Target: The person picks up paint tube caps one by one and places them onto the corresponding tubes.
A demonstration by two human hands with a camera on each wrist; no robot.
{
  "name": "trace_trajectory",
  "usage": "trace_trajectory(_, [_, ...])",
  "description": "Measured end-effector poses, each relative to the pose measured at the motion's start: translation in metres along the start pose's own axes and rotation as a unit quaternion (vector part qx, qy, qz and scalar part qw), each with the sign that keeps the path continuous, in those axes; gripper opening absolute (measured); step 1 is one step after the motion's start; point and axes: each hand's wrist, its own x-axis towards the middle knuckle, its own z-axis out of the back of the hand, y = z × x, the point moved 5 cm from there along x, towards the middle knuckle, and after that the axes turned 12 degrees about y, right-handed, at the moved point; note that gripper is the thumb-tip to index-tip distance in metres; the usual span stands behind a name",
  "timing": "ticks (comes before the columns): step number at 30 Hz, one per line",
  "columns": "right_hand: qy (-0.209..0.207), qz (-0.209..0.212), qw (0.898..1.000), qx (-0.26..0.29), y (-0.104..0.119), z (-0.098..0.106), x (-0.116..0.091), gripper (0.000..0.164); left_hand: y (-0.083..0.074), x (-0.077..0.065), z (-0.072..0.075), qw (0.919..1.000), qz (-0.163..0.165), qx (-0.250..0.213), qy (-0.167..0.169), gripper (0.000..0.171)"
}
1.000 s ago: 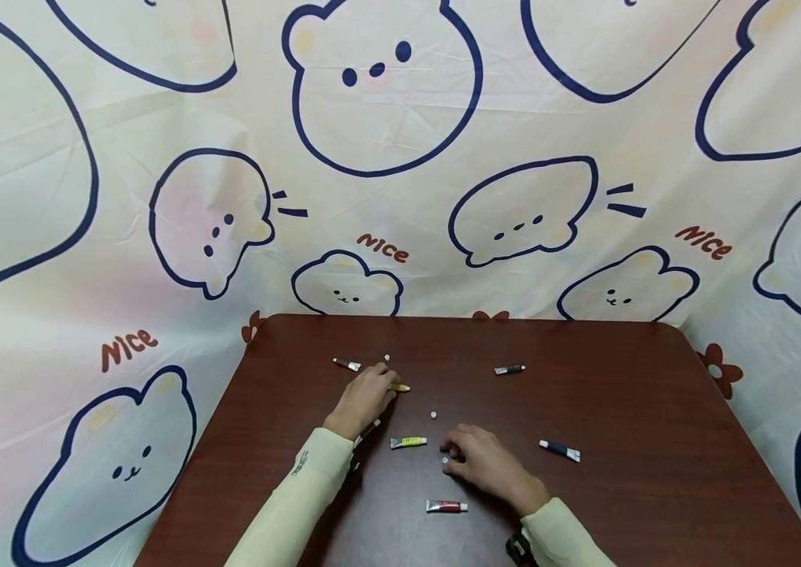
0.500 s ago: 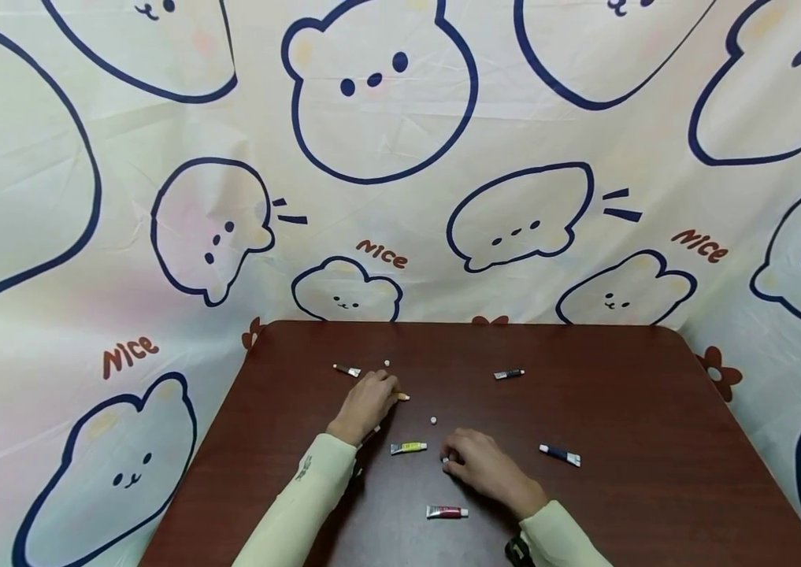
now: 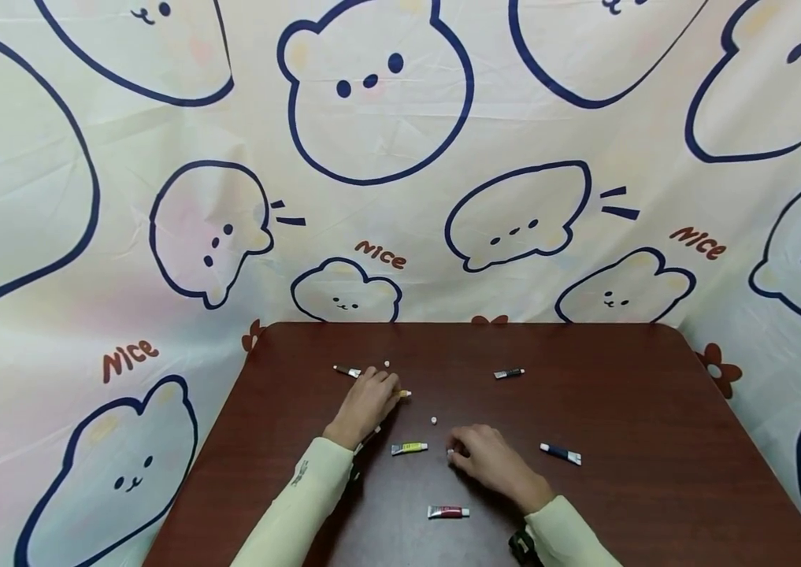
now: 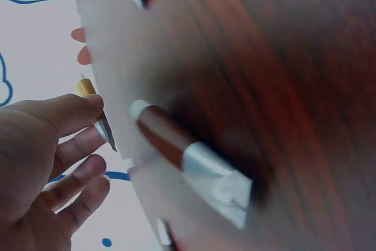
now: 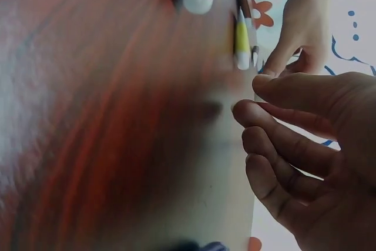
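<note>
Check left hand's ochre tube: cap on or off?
Off: in the left wrist view, the ochre tube shows a thin bare nozzle.

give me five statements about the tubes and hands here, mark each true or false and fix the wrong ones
1. The left hand pinches an orange-yellow tube. True.
2. The dark blue tube lies to the right of the right hand. True.
3. The dark blue tube touches the left hand. False: it lies on the table, well apart from that hand.
4. The red tube lies nearer the person than the bright yellow tube. True.
5. The right hand grips the red tube. False: the red tube lies on the table, apart from both hands.
</note>
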Motion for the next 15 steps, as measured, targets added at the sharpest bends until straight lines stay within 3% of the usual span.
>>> trace_trajectory(9, [-0.043,-0.01,0.999,-0.005,-0.009,0.012,-0.006,0.012,-0.021,-0.009,0.025,0.9968,-0.061,-0.012,-0.051,0.016])
trace_trajectory(15, [-0.045,-0.031,0.998,0.018,-0.012,0.018,-0.01,0.011,-0.038,-0.016,0.037,0.9931,-0.093,-0.02,-0.069,0.017])
